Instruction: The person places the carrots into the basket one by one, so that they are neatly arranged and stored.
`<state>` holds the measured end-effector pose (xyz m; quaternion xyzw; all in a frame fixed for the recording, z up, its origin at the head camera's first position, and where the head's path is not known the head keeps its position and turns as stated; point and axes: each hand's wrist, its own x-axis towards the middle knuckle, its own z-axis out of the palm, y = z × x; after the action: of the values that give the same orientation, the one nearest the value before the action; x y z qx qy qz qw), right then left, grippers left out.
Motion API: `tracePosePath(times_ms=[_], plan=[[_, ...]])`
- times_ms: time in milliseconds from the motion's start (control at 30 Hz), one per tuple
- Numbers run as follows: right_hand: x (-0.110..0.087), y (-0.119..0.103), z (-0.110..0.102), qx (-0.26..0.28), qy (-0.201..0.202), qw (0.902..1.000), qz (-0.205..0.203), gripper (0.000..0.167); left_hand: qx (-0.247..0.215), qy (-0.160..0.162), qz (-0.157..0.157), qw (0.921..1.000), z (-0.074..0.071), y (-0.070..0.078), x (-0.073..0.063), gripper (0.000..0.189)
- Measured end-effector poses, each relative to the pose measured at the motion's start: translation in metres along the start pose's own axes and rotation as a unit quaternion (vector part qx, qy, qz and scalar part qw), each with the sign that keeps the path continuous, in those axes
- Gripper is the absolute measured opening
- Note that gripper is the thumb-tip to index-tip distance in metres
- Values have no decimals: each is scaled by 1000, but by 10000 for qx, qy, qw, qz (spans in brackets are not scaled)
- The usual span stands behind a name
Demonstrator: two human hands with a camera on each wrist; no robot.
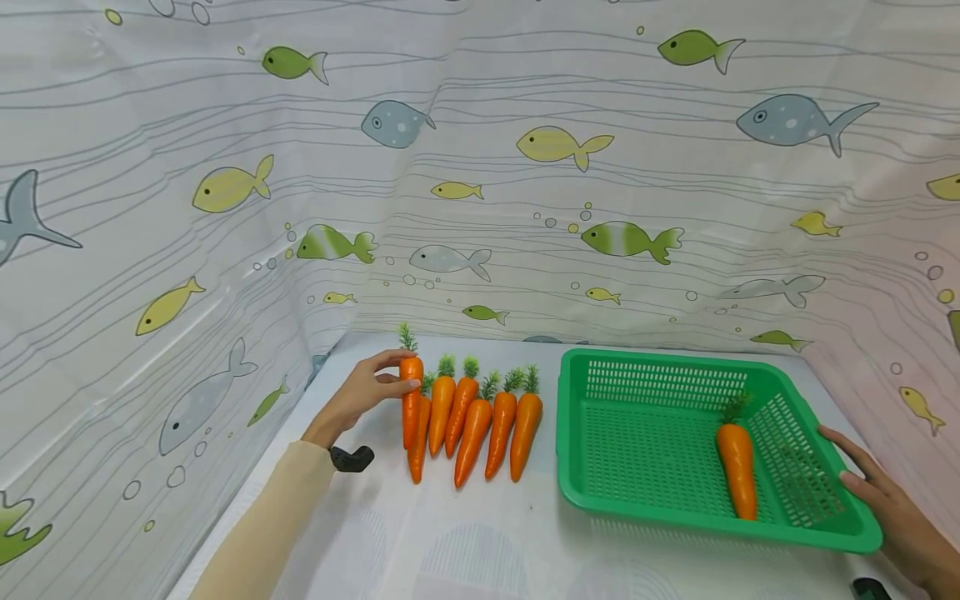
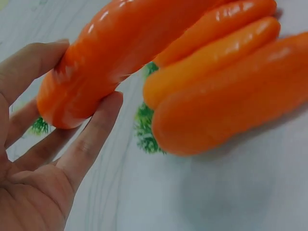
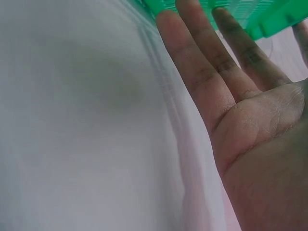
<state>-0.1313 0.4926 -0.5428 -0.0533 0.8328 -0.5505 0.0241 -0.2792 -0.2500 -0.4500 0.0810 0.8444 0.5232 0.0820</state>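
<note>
My left hand pinches the thick top end of an orange carrot between thumb and fingers. Green leaves stick up above that grip. In the left wrist view the held carrot is off the table, above and beside other carrots. Several carrots lie in a row on the table to its right, tips toward me. My right hand touches the right side of a green plastic basket, its fingers mostly straight against it. One carrot lies inside, near the basket's right side.
A pale table with faint patterns lies under everything. Fish-printed sheets stand as walls at the back and on both sides. A dark strap device is on my left wrist.
</note>
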Motion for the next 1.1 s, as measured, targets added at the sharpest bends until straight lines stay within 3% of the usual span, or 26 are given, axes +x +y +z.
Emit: tracePosePath(times_ms=[333, 733, 1100], plan=[[4, -5, 3, -243, 121, 9996, 16, 62, -186, -191, 283, 9992, 17, 23, 4, 68], [1, -3, 3, -84, 124, 9999, 18, 61, -357, -565, 448, 9968, 45, 48, 14, 65], [-2, -3, 4, 117, 159, 9998, 20, 61, -551, -1027, 857, 9895, 75, 69, 26, 57]])
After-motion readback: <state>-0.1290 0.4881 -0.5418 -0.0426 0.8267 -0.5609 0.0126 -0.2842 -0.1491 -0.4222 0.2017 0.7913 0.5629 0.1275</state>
